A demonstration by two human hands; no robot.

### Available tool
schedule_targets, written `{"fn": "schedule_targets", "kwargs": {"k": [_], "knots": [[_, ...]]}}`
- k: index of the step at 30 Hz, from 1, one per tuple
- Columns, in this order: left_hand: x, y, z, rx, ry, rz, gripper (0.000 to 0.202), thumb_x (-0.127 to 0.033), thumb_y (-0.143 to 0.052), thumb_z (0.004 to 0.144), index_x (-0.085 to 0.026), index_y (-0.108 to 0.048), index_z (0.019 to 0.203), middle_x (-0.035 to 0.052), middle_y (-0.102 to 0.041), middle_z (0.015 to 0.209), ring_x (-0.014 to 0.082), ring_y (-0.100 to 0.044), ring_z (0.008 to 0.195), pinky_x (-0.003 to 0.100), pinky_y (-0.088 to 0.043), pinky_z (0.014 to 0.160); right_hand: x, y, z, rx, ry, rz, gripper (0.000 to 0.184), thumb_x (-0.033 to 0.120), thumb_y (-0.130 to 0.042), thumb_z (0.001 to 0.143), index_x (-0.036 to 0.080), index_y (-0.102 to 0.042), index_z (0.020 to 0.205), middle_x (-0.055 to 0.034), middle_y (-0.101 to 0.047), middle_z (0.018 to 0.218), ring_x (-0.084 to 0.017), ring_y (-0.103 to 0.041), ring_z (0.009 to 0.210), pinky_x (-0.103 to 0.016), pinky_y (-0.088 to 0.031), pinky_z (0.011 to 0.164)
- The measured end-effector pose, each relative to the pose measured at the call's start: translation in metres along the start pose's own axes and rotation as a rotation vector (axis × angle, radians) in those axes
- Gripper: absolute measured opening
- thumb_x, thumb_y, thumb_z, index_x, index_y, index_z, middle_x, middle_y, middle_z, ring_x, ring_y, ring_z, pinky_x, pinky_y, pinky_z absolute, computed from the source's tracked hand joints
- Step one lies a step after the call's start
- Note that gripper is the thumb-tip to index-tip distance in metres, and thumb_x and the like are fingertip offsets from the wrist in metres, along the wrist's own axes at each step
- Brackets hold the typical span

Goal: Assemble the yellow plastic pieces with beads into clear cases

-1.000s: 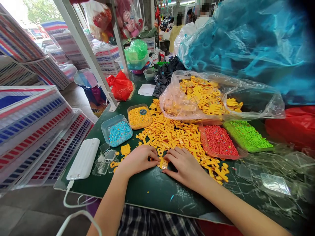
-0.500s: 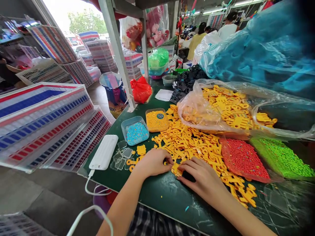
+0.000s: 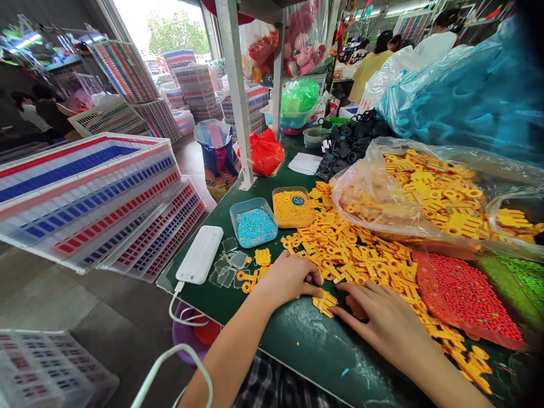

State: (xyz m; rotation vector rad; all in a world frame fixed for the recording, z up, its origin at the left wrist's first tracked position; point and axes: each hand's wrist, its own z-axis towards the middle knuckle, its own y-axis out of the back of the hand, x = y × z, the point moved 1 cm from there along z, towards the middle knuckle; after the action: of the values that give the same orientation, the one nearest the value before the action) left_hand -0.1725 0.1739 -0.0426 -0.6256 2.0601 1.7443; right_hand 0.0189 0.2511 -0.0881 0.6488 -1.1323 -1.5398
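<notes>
A yellow hand-shaped plastic piece (image 3: 325,303) lies near the table's front, between my two hands. My left hand (image 3: 289,280) is curled, its thumb and finger closed at the left end of this piece. My right hand (image 3: 382,311) has its fingers apart, one fingertip touching or almost touching the right side of the piece. Just beyond both hands spreads a heap of similar yellow plastic pieces (image 3: 361,249). Left of my left hand lie a few more yellow pieces (image 3: 262,257) and several small clear plastic squares (image 3: 229,266).
Trays of blue beads (image 3: 256,226) and yellow beads (image 3: 293,209) stand behind. At right are red beads (image 3: 463,289), green beads (image 3: 522,277) and a clear bag of yellow pieces (image 3: 378,198). A white power bank (image 3: 199,254) with a cable lies by the left edge. Crates (image 3: 89,209) stand beyond.
The view has turned left, so things appear further right. My right hand has spread and drawn back slightly from the yellow piece, which now shows more fully.
</notes>
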Motion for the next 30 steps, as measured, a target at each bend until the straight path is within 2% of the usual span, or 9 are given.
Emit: {"fn": "schedule_targets", "kwargs": {"k": [5, 13, 15, 17, 19, 21, 22, 25, 30], "knots": [[0.002, 0.001, 0.0, -0.009, -0.004, 0.024, 0.021, -0.039, -0.073, 0.081, -0.019, -0.068, 0.079, 0.0005, -0.067, 0.085, 0.0195, -0.06, 0.087, 0.033, -0.036, 0.081, 0.012, 0.003, 0.004, 0.047, 0.011, 0.007, 0.032, 0.052, -0.054, 0.09, 0.021, -0.064, 0.091, -0.0053, -0.063, 0.075, -0.022, -0.057, 0.075, -0.034, -0.041, 0.065], [-0.012, -0.004, 0.001, -0.138, -0.041, 0.098, 0.026, -0.042, -0.075, 0.077, -0.019, -0.066, 0.084, 0.0058, -0.061, 0.099, 0.0244, -0.055, 0.099, 0.035, -0.044, 0.086, 0.008, -0.005, 0.001, 0.0, -0.068, 0.019, 0.03, 0.042, -0.045, 0.097, 0.021, -0.065, 0.099, -0.0069, -0.063, 0.086, -0.022, -0.057, 0.08, -0.036, -0.043, 0.07], [-0.012, 0.003, 0.001, -0.238, -0.114, 0.082, 0.019, -0.038, -0.07, 0.083, -0.02, -0.066, 0.087, 0.0045, -0.064, 0.1, 0.0222, -0.056, 0.098, 0.035, -0.044, 0.087, 0.005, -0.005, 0.001, -0.016, -0.075, 0.004, 0.03, 0.042, -0.044, 0.097, 0.021, -0.065, 0.098, -0.0072, -0.062, 0.085, -0.023, -0.057, 0.08, -0.036, -0.043, 0.07], [-0.004, 0.019, 0.0, -0.418, -0.124, 0.044, 0.013, -0.033, -0.061, 0.09, -0.021, -0.065, 0.088, 0.0025, -0.067, 0.095, 0.0195, -0.059, 0.092, 0.034, -0.045, 0.084, 0.003, -0.005, 0.001, -0.026, -0.075, -0.005, 0.031, 0.043, -0.044, 0.097, 0.021, -0.065, 0.099, -0.0075, -0.062, 0.086, -0.023, -0.057, 0.081, -0.036, -0.044, 0.07], [0.016, 0.043, -0.002, -0.651, -0.01, 0.023, 0.014, -0.028, -0.054, 0.093, -0.021, -0.065, 0.088, 0.0018, -0.07, 0.089, 0.0178, -0.06, 0.083, 0.032, -0.046, 0.077, 0.002, -0.004, 0.001, -0.027, -0.069, -0.01, 0.031, 0.043, -0.045, 0.097, 0.02, -0.065, 0.101, -0.0075, -0.062, 0.086, -0.023, -0.057, 0.081, -0.036, -0.044, 0.07], [0.041, 0.067, -0.005, -0.782, 0.169, 0.081, 0.019, -0.031, -0.052, 0.093, -0.021, -0.067, 0.093, 0.0035, -0.071, 0.091, 0.0184, -0.06, 0.079, 0.032, -0.046, 0.072, 0.002, -0.004, 0.002, -0.031, -0.059, -0.021, 0.031, 0.043, -0.045, 0.097, 0.02, -0.065, 0.102, -0.0073, -0.062, 0.086, -0.023, -0.057, 0.08, -0.036, -0.044, 0.069], [0.053, 0.078, -0.005, -0.779, 0.242, 0.132, 0.022, -0.036, -0.052, 0.092, -0.021, -0.069, 0.093, 0.004, -0.071, 0.089, 0.0194, -0.06, 0.077, 0.032, -0.046, 0.07, 0.002, -0.004, 0.002, -0.038, -0.055, -0.028, 0.03, 0.042, -0.046, 0.097, 0.019, -0.065, 0.102, -0.0073, -0.062, 0.085, -0.023, -0.057, 0.08, -0.037, -0.044, 0.069], [0.081, 0.098, -0.001, -0.533, 0.258, 0.267, 0.028, -0.04, -0.051, 0.091, -0.022, -0.072, 0.095, 0.0045, -0.071, 0.09, 0.0205, -0.061, 0.077, 0.034, -0.046, 0.074, 0.003, -0.004, 0.002, -0.064, -0.045, -0.045, 0.028, 0.04, -0.048, 0.096, 0.018, -0.065, 0.1, -0.0071, -0.062, 0.084, -0.024, -0.057, 0.079, -0.037, -0.043, 0.068], [0.097, 0.098, 0.011, -0.351, 0.181, 0.352, 0.028, -0.042, -0.062, 0.082, -0.023, -0.074, 0.1, 0.006, -0.065, 0.109, 0.025, -0.057, 0.102, 0.039, -0.042, 0.095, 0.003, -0.004, 0.002, -0.082, -0.051, -0.06, 0.024, 0.04, -0.054, 0.093, 0.02, -0.065, 0.098, -0.0062, -0.062, 0.084, -0.023, -0.057, 0.079, -0.035, -0.042, 0.068]]}}
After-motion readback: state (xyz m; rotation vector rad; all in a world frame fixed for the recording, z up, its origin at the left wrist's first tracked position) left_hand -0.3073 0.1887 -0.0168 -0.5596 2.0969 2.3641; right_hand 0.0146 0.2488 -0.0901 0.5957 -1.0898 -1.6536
